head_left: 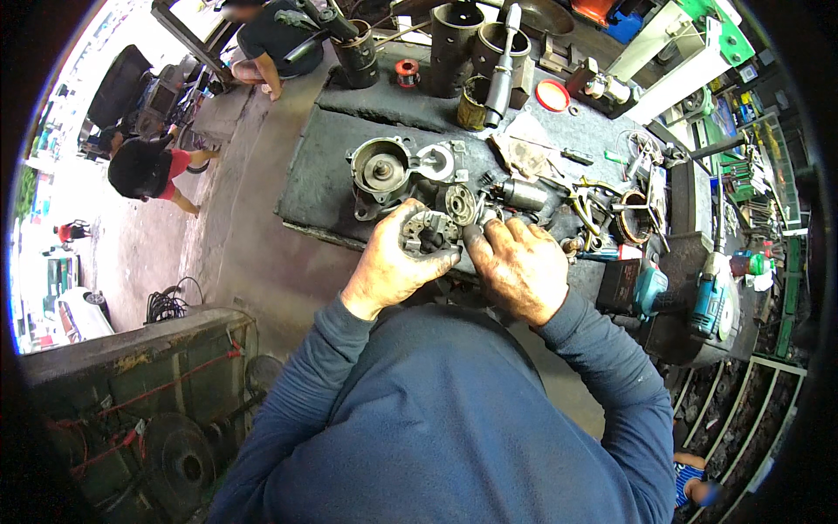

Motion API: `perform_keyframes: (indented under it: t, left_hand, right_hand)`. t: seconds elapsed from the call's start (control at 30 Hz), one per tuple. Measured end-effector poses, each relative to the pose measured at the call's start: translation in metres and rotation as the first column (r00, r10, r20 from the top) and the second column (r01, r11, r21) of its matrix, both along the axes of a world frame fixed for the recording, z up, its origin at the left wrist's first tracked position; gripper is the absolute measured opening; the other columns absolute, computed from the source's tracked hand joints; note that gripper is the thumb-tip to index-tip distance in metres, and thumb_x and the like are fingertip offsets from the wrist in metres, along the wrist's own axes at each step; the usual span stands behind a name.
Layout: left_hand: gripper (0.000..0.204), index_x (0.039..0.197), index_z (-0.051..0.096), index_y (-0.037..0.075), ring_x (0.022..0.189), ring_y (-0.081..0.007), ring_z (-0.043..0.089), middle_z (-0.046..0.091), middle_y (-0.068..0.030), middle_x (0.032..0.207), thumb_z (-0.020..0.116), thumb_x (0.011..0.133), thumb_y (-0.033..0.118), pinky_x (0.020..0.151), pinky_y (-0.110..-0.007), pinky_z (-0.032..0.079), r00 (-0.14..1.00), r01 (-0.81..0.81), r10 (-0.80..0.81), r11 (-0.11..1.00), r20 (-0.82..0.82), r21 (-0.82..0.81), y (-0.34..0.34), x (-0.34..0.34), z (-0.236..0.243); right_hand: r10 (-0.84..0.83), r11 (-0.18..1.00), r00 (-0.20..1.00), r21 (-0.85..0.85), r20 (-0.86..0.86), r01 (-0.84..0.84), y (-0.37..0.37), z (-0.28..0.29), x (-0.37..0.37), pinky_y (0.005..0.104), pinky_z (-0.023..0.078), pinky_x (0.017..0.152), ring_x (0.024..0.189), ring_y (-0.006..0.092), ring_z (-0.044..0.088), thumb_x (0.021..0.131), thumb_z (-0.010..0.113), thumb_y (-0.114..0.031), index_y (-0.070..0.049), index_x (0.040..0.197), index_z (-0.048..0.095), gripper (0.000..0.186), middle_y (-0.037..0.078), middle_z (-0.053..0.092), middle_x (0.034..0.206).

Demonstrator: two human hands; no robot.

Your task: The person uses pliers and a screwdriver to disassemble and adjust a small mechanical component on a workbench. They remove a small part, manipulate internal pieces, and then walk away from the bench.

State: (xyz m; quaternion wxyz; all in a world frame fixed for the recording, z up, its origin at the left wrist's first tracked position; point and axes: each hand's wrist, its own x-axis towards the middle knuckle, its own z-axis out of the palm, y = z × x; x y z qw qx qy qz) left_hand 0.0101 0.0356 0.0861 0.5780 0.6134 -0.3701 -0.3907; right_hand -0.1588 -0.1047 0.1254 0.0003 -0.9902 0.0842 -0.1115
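My left hand [388, 266] grips a grimy cast metal part [425, 225] with holes around its face, thumb across its lower side. My right hand [515, 266] is closed at that part's right side, with curled fingers; exactly what they pinch is hidden. Just behind the part is a round metal plate [460, 203]. An open cast housing [377, 172] with a central hub sits beyond my left hand on the dark workbench [310, 205]. A metal cylinder [524, 194] and tangled cables [587, 218] lie beyond my right hand.
Tall tool containers [449, 57], a red lid [552, 95] and a rag [524, 144] occupy the bench's back. Power tools [709, 306] stand at right. People [140, 170] are at left, another [690, 480] at lower right. A heavy metal frame [140, 332] borders the lower left.
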Motion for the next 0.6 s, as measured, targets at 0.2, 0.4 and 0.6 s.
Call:
perform_keyframes:
  t: [0.2,0.4,0.6]
  left_hand:
    - [0.062,0.129,0.058,-0.006,0.102,-0.0134,0.068,0.074,-0.0082,0.111,0.092,0.079,0.01,0.096,-0.032,0.055,0.992,-0.072,0.071,0.997,0.1,-0.001,0.002,-0.001,0.009]
    - [0.054,0.123,0.061,-0.003,0.098,-0.0117,0.068,0.074,-0.007,0.109,0.09,0.078,0.006,0.092,-0.03,0.056,0.991,-0.068,0.068,0.998,0.116,-0.005,0.003,-0.001,0.007]
    - [0.05,0.12,0.061,0.0,0.097,-0.0106,0.067,0.073,-0.005,0.105,0.089,0.078,0.004,0.09,-0.03,0.057,0.981,-0.021,0.02,1.0,0.194,0.005,-0.003,0.002,0.011]
  right_hand:
    - [-0.07,0.997,0.995,-0.01,0.066,0.071,0.006,0.004,-0.001,0.0405,0.057,0.072,0.087,0.024,0.068,0.079,0.069,-0.024,-0.011,0.105,0.069,0.03,0.006,0.066,0.093]
    - [-0.051,0.998,0.996,-0.026,0.071,0.053,-0.001,0.007,-0.004,0.0408,0.056,0.071,0.088,0.0253,0.067,0.077,0.073,-0.028,-0.011,0.105,0.069,0.033,0.006,0.065,0.093]
    - [-0.082,0.997,0.997,0.014,0.001,0.082,0.002,0.011,-0.004,0.0403,0.056,0.072,0.088,0.0241,0.067,0.083,0.067,-0.024,-0.011,0.107,0.07,0.027,0.005,0.064,0.092]
